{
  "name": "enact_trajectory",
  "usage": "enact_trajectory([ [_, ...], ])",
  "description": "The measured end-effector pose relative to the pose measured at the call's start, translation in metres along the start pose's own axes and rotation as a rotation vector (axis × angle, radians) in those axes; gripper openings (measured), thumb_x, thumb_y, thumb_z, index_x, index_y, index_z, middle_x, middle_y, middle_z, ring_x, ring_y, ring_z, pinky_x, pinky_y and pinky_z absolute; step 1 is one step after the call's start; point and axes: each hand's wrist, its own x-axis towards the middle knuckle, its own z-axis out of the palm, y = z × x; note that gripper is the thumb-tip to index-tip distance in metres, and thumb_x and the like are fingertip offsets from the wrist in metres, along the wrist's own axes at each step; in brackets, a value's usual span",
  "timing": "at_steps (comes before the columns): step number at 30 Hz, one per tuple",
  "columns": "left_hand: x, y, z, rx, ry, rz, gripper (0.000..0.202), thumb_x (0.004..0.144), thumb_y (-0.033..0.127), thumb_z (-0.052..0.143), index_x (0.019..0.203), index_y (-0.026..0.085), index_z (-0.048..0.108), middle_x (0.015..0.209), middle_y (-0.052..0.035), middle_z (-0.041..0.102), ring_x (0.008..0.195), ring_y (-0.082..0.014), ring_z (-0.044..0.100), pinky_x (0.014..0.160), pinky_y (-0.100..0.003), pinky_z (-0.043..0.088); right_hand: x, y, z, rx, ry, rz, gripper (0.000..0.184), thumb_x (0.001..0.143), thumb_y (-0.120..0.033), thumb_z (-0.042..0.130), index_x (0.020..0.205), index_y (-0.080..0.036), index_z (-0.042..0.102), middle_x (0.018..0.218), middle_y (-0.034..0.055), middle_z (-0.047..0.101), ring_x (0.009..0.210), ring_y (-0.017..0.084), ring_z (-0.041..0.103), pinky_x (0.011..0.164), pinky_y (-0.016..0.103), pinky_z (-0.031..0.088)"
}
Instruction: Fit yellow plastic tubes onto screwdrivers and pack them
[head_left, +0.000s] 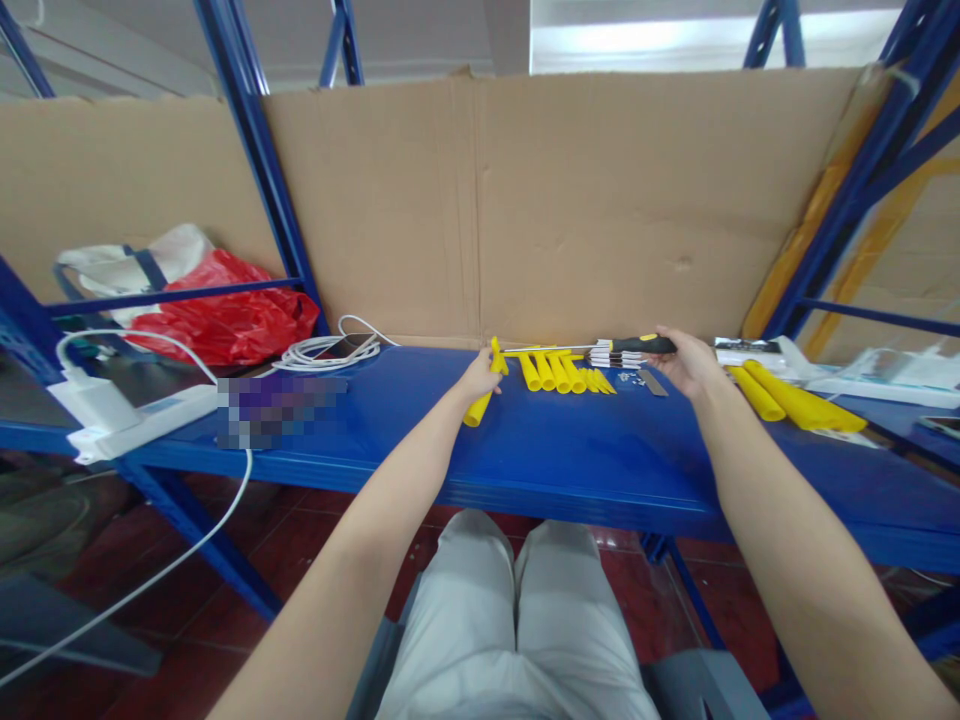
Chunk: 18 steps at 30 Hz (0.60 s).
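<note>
My left hand (478,376) is closed round a yellow plastic piece (480,402) held just above the blue shelf (525,450). My right hand (686,362) grips the black and yellow handle of a screwdriver (637,345). Its thin metal shaft points left, and the tip reaches the top of the yellow piece. Between my hands lie several more yellow pieces (559,373) in a row. Small screws (628,379) and a flat grey strip (652,382) lie beside my right hand.
Two long yellow tubes (795,400) lie at the right, with white parts (877,375) behind them. A coiled white cable (326,352), a white power strip (142,420) with a charger and a red bag (225,315) are at the left. A cardboard sheet (525,200) backs the shelf.
</note>
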Motion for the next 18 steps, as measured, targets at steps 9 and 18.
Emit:
enact_trajectory([
  [9, -0.003, 0.003, -0.003, -0.013, 0.012, -0.023, 0.062, 0.079, -0.003, 0.054, 0.137, 0.017, 0.042, 0.107, -0.0072, 0.066, 0.058, -0.0069, 0.063, 0.052, -0.016, 0.049, -0.006, -0.004, 0.004, 0.081, -0.032, 0.020, 0.023, 0.076, -0.004, 0.075, 0.071, -0.017, 0.057, 0.067, -0.0006, 0.065, 0.062, 0.009, 0.063, 0.056, 0.015, 0.057],
  [18, -0.008, 0.008, -0.003, -0.021, 0.020, -0.034, 0.060, 0.080, -0.005, 0.049, 0.136, 0.013, 0.041, 0.109, -0.0090, 0.066, 0.051, -0.0044, 0.058, 0.051, -0.017, 0.049, -0.014, -0.005, 0.000, -0.213, -0.041, 0.062, 0.028, 0.084, -0.042, 0.071, 0.078, -0.021, 0.054, 0.052, -0.0009, 0.057, 0.036, 0.011, 0.046, 0.033, 0.022, 0.037],
])
